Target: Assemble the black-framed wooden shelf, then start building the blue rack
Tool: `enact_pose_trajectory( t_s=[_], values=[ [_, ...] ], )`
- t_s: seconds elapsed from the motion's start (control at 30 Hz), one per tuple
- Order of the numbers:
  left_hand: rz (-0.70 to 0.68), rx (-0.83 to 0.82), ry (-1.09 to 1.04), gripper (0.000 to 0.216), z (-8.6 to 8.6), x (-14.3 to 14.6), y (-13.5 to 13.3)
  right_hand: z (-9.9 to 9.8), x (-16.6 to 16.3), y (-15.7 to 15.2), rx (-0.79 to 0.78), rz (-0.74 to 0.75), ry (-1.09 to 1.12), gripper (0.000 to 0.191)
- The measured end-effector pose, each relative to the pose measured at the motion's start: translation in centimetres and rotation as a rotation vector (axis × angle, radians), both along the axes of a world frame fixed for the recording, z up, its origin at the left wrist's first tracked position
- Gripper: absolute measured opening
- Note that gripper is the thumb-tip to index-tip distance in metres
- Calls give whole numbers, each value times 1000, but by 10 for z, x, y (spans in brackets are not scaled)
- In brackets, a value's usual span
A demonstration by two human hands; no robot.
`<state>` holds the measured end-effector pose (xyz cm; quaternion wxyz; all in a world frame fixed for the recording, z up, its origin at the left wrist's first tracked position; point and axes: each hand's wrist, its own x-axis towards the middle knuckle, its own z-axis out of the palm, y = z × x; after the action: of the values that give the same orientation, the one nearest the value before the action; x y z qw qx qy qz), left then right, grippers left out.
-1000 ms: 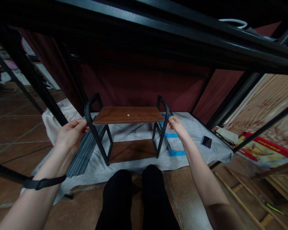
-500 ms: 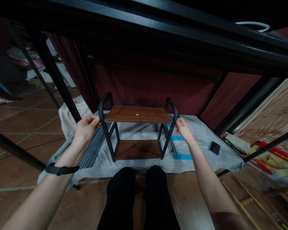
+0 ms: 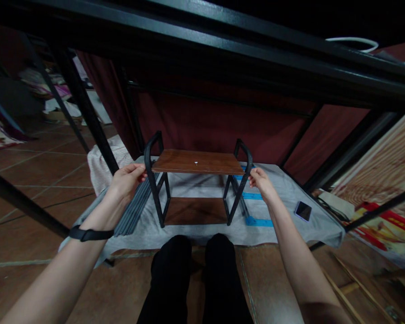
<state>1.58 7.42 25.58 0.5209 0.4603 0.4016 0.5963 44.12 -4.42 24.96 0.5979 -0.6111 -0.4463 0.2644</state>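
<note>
A small two-tier shelf with brown wooden boards and black tube side frames stands upright on a grey cloth. A small white spot shows on its top board. My left hand is at the left side frame, level with the top board, thumb and fingers pinched against the tube's outer side. At the same height on the right, my right hand has its fingers curled together close to the right tube. Whatever small thing the fingertips may hold is hidden. A dark band circles my left wrist.
Grey rods lie bundled left of the shelf. To its right are a dark frame with blue strips and a phone. A black metal beam crosses overhead, with black posts at the sides.
The whole view has shifted slightly, so the shelf appears a little further right. Both hands stay at the same side tubes, with the right fingers slightly changed in pose.
</note>
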Motion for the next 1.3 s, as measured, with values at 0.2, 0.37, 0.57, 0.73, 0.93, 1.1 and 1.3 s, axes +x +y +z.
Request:
enact_pose_trajectory(
  t_s=[0.2,0.37,0.57,0.73,0.93,1.1,1.3],
  values=[
    [61,-14,0,24,2,-2,1,2,-2,4,-21,5,-57,40],
    [19,-16,5,29,3,-2,-3,6,-1,4,-49,1,-71,36],
    [36,-31,37,29,2,-3,-2,7,0,4,-61,-10,-56,30],
    [14,-20,50,34,-2,-9,3,8,1,8,-86,-18,-61,24],
    [-26,-13,48,34,-7,-15,10,6,2,4,-65,-9,-41,29],
    [-51,-32,28,32,-3,-12,12,-1,0,-3,17,-2,-48,40],
    [-89,-50,2,29,-6,-15,18,-3,3,1,39,1,-22,39]
  ],
)
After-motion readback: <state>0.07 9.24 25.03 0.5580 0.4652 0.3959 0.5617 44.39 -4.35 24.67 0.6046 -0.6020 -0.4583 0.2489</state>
